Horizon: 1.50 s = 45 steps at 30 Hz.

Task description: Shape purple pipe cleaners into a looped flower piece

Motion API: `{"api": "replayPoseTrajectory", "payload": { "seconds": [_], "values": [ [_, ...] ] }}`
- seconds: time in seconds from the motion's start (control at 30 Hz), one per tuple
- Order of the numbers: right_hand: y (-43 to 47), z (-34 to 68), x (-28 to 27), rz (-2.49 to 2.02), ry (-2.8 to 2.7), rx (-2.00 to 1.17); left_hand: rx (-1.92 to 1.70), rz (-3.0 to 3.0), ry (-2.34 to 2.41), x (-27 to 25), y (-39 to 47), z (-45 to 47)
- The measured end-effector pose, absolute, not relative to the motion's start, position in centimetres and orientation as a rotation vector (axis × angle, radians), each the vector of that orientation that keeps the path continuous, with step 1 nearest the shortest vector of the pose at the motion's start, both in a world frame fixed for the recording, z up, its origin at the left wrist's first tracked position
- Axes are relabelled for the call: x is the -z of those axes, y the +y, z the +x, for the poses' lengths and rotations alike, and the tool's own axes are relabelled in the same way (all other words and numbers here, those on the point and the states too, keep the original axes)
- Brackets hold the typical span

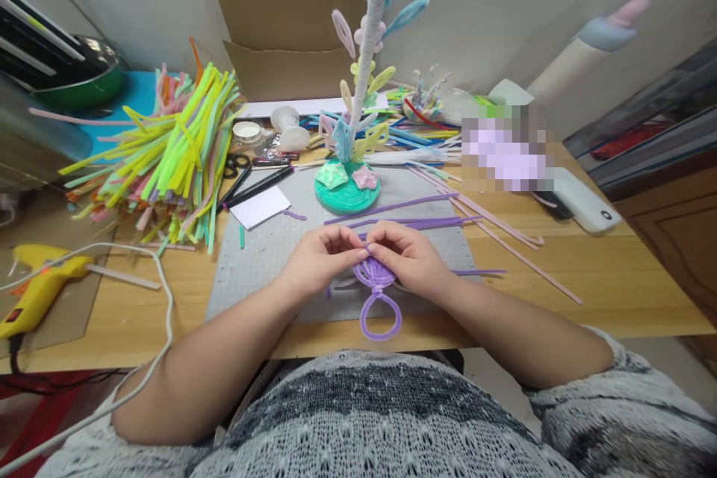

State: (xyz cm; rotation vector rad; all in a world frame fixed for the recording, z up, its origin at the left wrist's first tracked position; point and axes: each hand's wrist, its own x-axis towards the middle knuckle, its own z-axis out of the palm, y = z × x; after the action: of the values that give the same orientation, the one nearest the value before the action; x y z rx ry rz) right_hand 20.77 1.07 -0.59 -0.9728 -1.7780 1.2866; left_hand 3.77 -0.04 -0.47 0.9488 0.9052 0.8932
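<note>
A purple pipe-cleaner shape (381, 316) with a round loop at its near end lies between my hands over the grey cutting mat (261, 239). My left hand (325, 258) pinches its far end between thumb and forefinger. Close against it, my right hand (411, 258) pinches the same end, fingertips nearly touching. The thumbs and fingers partly hide the rounded upper part. Loose purple pipe cleaners (414, 223) lie just beyond my hands. Behind them stands a pipe-cleaner decoration with a white wrapped stem (368, 45) on a round green base (347, 198).
A big heap of yellow, green and pink pipe cleaners (168, 157) fills the left side. A yellow glue gun (45, 287) lies at the left, its white cable (168, 314) crossing near my left arm. Black-handled scissors (236, 166), a white card (259, 208) and a phone (585, 202) are on the table.
</note>
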Motion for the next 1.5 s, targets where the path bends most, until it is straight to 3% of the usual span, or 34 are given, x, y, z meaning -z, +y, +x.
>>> {"api": "replayPoseTrajectory", "payload": {
  "seconds": [0.27, 0.6, 0.93, 1.5],
  "values": [
    [0.86, 20.81, 0.11, -0.994, -1.702, -1.404, -0.941, 0.99, 0.95, 0.28, -0.26, 3.75],
    [0.81, 20.74, 0.66, -1.016, -1.858, -1.141, -0.919, 1.023, 1.039, 0.29, -0.44, 3.86],
    [0.6, 20.65, 0.97, -1.068, -1.89, -1.155, -0.971, 1.245, 1.244, 0.26, -0.77, 4.09],
    [1.21, 20.91, 0.15, -1.062, -1.899, -1.126, -1.052, 1.191, 1.143, 0.63, -0.99, 4.31]
  ]
}}
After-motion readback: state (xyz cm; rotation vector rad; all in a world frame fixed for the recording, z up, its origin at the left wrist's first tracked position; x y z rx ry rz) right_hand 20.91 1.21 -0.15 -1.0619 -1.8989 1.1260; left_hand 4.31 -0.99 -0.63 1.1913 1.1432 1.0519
